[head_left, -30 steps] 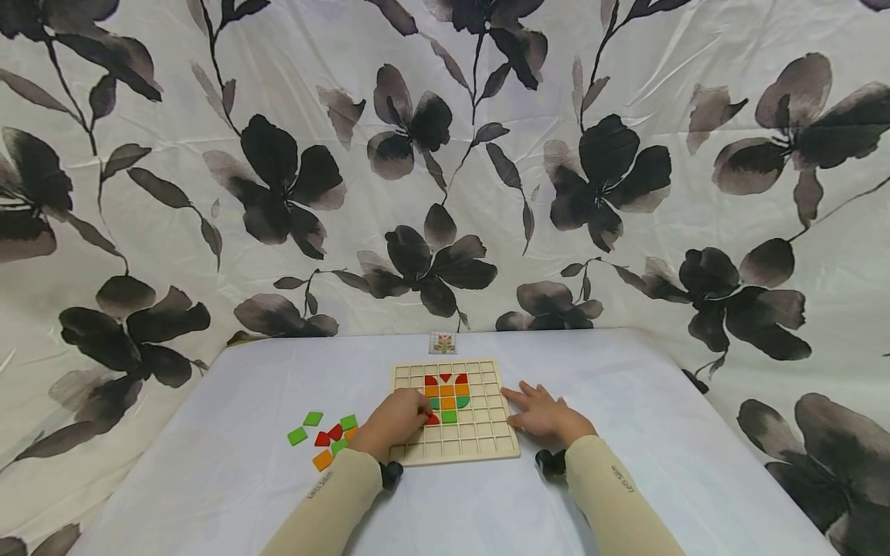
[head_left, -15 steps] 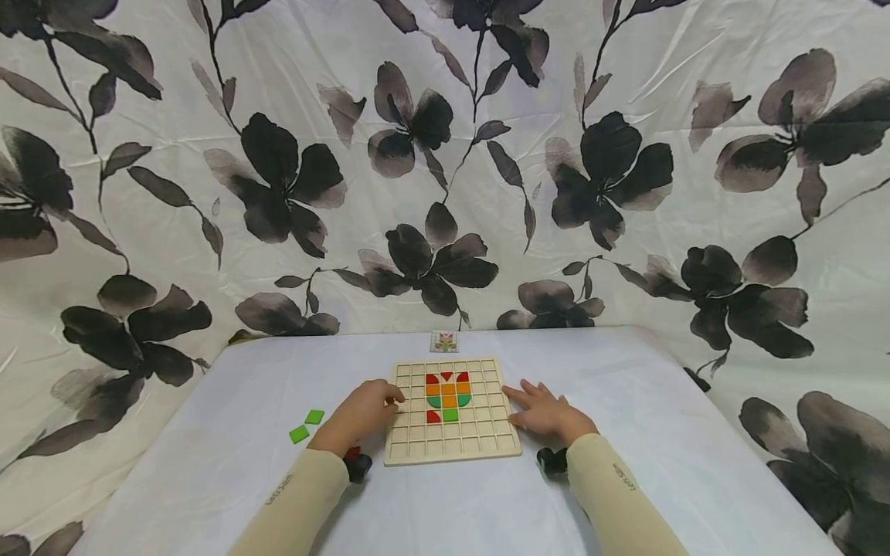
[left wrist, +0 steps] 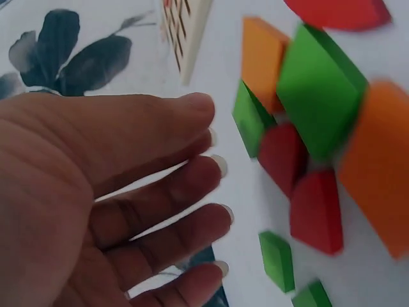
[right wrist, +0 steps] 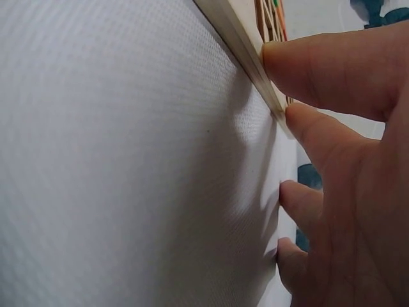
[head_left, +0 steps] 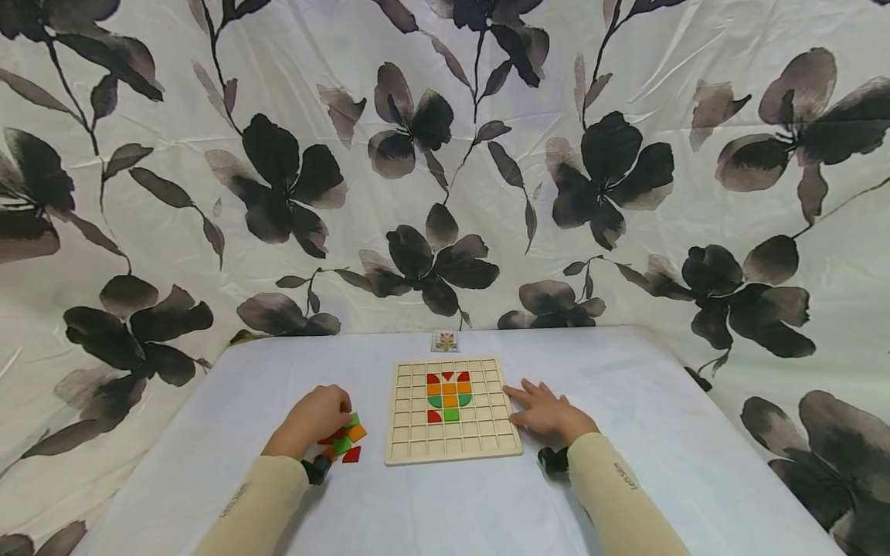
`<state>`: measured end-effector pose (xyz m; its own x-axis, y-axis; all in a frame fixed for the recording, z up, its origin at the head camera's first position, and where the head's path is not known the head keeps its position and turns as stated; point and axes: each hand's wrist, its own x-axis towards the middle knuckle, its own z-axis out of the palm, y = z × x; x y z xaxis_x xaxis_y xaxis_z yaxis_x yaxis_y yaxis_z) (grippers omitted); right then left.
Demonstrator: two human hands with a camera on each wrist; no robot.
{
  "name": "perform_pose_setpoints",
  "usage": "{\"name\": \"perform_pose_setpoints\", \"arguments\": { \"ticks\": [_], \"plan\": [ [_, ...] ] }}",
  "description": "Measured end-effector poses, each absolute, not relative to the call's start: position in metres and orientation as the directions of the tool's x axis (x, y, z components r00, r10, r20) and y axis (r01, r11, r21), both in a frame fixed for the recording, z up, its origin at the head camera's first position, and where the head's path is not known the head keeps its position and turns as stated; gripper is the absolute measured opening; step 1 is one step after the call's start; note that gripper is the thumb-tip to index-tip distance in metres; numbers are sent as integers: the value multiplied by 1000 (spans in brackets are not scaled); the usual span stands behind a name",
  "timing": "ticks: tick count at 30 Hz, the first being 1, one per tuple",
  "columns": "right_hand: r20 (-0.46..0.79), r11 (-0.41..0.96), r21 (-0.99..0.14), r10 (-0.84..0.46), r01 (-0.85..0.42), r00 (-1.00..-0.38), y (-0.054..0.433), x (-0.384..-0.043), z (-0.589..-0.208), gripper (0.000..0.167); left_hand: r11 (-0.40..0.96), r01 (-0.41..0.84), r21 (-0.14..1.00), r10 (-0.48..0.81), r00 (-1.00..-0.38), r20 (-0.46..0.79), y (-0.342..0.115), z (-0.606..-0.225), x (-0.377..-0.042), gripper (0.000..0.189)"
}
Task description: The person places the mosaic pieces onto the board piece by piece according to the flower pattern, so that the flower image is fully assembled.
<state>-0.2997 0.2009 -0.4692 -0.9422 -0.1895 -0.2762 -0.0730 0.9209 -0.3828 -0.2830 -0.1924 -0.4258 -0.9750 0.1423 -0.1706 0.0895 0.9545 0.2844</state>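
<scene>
Your left hand (head_left: 314, 415) has moved from the grid board (head_left: 455, 447) to the loose tiles (head_left: 343, 445).
From the head, those tiles lie just beside your left fingers; the board meets the fingertips of your right hand (head_left: 547, 413). At the left wrist, your fingers are extended, slightly apart, holding nothing, the tiles just past their tips. At the right wrist, your fingers are spread, two fingertips touching the board's edge.
</scene>
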Motion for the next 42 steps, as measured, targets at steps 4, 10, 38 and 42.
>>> {"name": "perform_pose_setpoints", "arguments": {
  "ticks": [4, 10, 38, 42],
  "plan": [
    [-277, 922, -381, -183, -68, -943, 200, -300, -470, 60, 955, 51, 293, 112, -974, -195, -202, -427, -279, 13],
    [-275, 922, -381, -179, -64, -945, 201, -299, -469, 60, 951, 21, 308, 91, -972, -216, -207, -429, -273, 17],
    [-266, 916, -391, -202, -86, -943, 200, -298, -467, 60, 858, -55, 511, 54, -979, -197, -206, -434, -277, 11],
    [-268, 919, -384, -198, -84, -943, 201, -299, -468, 61, 811, -67, 581, 37, -986, -165, -200, -432, -276, 16]
  ]
}}
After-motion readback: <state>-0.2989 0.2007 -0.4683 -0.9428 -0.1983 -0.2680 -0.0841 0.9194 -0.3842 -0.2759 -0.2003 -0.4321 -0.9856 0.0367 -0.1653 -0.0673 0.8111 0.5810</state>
